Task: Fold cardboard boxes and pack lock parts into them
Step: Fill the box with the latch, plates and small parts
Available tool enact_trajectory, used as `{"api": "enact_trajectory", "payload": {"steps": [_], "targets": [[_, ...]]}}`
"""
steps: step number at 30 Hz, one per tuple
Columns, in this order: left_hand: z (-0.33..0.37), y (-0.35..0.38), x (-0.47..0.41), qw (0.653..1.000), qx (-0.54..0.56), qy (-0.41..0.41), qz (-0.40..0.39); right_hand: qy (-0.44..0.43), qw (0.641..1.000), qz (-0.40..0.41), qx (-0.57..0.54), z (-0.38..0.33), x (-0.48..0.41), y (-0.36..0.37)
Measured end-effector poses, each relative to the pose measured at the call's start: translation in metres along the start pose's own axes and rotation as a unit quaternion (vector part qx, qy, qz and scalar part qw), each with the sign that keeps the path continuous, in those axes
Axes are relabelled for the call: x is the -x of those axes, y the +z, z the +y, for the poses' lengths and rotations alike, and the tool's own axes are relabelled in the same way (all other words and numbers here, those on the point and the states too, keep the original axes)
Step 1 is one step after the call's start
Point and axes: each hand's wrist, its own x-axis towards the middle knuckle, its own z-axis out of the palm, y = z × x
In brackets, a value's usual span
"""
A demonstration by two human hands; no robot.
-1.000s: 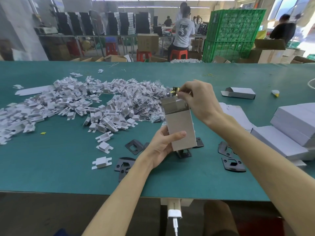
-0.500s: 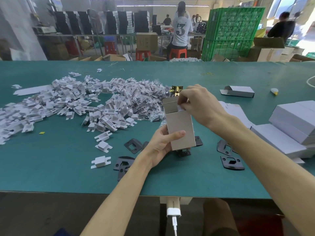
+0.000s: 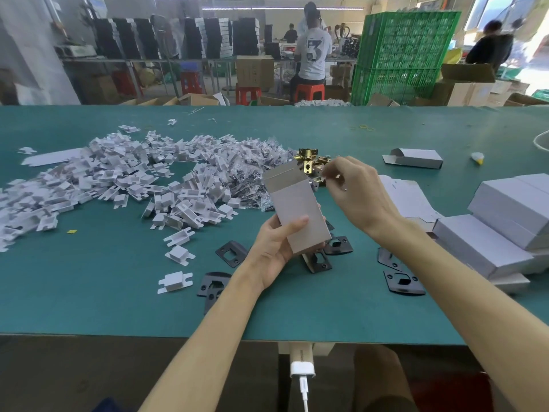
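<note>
My left hand (image 3: 276, 251) grips a grey cardboard box (image 3: 297, 209) upright above the green table (image 3: 89, 292), thumb across its front. The top flap stands open. My right hand (image 3: 356, 194) hovers just right of the box top with curled fingers, close to a cluster of brass latch parts (image 3: 309, 159). Whether those fingers hold anything is unclear. Black strike plates (image 3: 228, 254) lie under and around the box, and more plates (image 3: 404, 282) lie to the right.
A big pile of white plastic inserts (image 3: 118, 179) and bagged screws (image 3: 252, 171) covers the left half. Closed grey boxes (image 3: 490, 242) are stacked at the right, beside flat blanks (image 3: 407, 200). One open box (image 3: 416, 158) lies farther back. People work behind the table.
My right hand has come off the box's top flap and moved right, toward the brass parts. The left hand keeps the box upright in about the same place.
</note>
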Motion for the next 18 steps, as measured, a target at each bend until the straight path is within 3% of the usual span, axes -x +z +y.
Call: {"api": "enact_trajectory", "payload": {"steps": [10, 18], "targets": [[0.001, -0.004, -0.005, 0.994, 0.08, 0.003, 0.078, 0.11, 0.955, -0.26, 0.087, 0.028, 0.036, 0.025], [-0.002, -0.01, -0.012, 0.987, 0.105, 0.028, 0.121, 0.097, 0.949, -0.28, 0.111, 0.026, 0.048, 0.036]]}}
